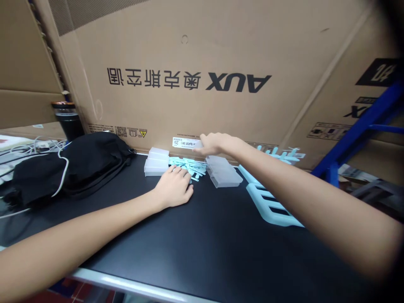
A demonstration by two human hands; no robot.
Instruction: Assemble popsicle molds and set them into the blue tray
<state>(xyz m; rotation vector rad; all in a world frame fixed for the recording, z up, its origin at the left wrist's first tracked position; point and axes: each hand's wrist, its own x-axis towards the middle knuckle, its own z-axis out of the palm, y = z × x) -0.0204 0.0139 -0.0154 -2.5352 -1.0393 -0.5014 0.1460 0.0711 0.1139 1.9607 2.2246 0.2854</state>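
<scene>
My left hand (175,188) lies palm down on the black table, its fingers spread at the near edge of a pile of light blue plastic pieces (193,166). To the left of the pile stand translucent plastic boxes (157,164), close together. More translucent boxes (223,172) sit on its right side. Above those, my right hand (213,144) is raised off the table with fingers and thumb curled toward each other. Something pale shows between them, against the carton's white label, and I cannot make out what it is.
A large cardboard carton (158,109) walls off the back. Right of the boxes lies a light blue slatted plastic rack (268,206), partly behind my right forearm. A black bag (94,162), white cables (28,147) and a dark tumbler (70,122) occupy the left. A blue metal frame (356,130) stands right.
</scene>
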